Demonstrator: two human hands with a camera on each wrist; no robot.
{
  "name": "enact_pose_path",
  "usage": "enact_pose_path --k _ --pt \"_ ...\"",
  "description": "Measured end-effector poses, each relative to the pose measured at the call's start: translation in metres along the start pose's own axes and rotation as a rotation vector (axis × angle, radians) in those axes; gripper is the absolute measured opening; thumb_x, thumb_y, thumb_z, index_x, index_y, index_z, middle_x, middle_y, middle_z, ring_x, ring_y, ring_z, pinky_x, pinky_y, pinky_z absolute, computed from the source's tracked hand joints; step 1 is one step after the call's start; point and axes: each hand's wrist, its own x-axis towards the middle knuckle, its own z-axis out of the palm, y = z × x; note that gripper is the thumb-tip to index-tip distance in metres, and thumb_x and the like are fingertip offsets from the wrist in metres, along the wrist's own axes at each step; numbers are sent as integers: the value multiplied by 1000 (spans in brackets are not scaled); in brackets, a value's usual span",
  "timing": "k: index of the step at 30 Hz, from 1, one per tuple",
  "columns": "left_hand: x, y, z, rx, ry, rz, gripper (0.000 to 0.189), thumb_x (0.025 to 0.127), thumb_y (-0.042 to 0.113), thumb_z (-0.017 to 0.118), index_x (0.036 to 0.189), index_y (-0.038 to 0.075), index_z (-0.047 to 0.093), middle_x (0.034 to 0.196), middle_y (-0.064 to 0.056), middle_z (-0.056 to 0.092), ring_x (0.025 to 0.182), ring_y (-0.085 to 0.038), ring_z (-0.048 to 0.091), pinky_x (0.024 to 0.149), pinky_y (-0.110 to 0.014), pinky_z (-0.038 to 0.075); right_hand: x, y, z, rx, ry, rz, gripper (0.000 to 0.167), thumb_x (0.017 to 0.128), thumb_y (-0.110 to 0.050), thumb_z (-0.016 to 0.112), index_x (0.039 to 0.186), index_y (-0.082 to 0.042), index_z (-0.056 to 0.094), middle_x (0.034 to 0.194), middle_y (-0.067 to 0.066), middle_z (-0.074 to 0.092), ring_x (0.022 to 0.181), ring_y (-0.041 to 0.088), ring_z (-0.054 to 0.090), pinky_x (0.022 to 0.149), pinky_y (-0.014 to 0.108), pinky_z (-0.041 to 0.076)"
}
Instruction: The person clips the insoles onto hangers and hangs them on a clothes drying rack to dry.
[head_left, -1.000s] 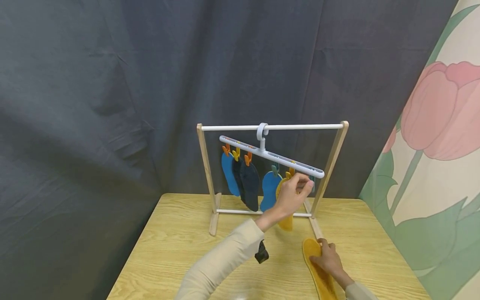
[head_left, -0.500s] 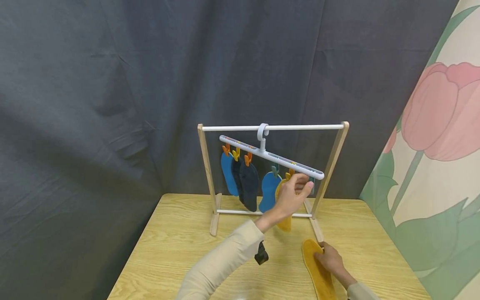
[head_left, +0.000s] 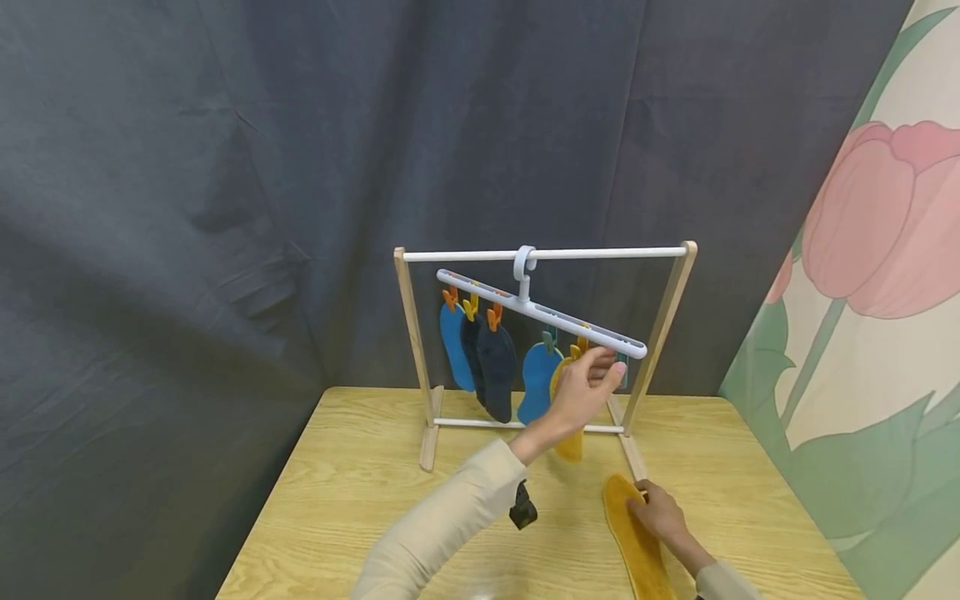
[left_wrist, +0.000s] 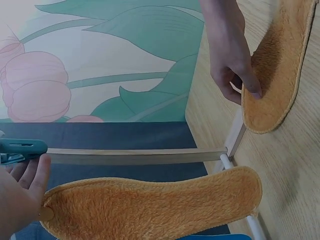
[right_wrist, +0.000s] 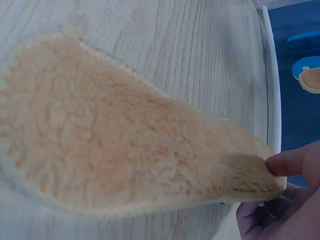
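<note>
In the head view, my left hand is raised at the right end of the pale hanger, fingers curled and the thumb close to them. The left wrist view has its fingertips at the lower end of a teal clothespin, which they pinch. Beside that hand hangs a mustard fuzzy insole from a yellow clip. My right hand pinches the end of a second mustard insole, low over the table's right side. In the right wrist view, the thumb lies on the insole's fuzzy face, fingers beneath.
The hanger hooks on the white top rail of a wooden rack. Blue insoles and dark insoles hang from orange, yellow and teal clips. Behind the wood-grain table is a dark curtain; a tulip-patterned wall stands at right.
My right hand has shifted its grip slightly on the insole's end, its fingers drawing in closer. The left hand stays at the hanger's right end, almost still.
</note>
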Motion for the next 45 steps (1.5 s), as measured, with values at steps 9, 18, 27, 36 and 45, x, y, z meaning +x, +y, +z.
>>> enact_pose_path --k 9,18,27,36,45 --pt "-3 2 -5 55 -34 -2 42 104 24 55 137 -1 55 120 -14 64 105 -10 65 86 -17 50 6 -3 2 10 24 -4 32 90 -7 62 113 15 58 97 29 65 86 38 63 72 52 51" --pt "-2 6 -5 62 -40 -6 39 104 23 54 134 -2 57 116 -13 61 106 -10 63 87 -16 49 7 -16 -2 58 40 -24 29 92 -9 63 113 12 60 104 32 64 94 44 63 76 55 51" --pt "-1 7 -3 132 -25 -2 34 103 25 54 126 1 63 108 -8 60 99 -6 63 85 -14 49 6 -23 -6 87 70 -58 29 90 -7 66 113 10 61 95 24 67 89 39 63 71 50 51" --pt "-1 7 -3 175 -16 12 32 103 25 56 122 1 65 107 -8 61 97 -7 63 84 -14 49 8 -30 -13 103 72 -74 33 90 -6 66 117 12 60 96 23 68 90 36 64 72 46 52" --pt "-1 7 -5 202 -22 22 33 103 24 56 124 1 65 110 -10 62 99 -9 64 85 -14 49 7 -43 -20 159 85 -88 24 95 -9 65 112 7 61 95 18 69 83 29 65 67 36 52"
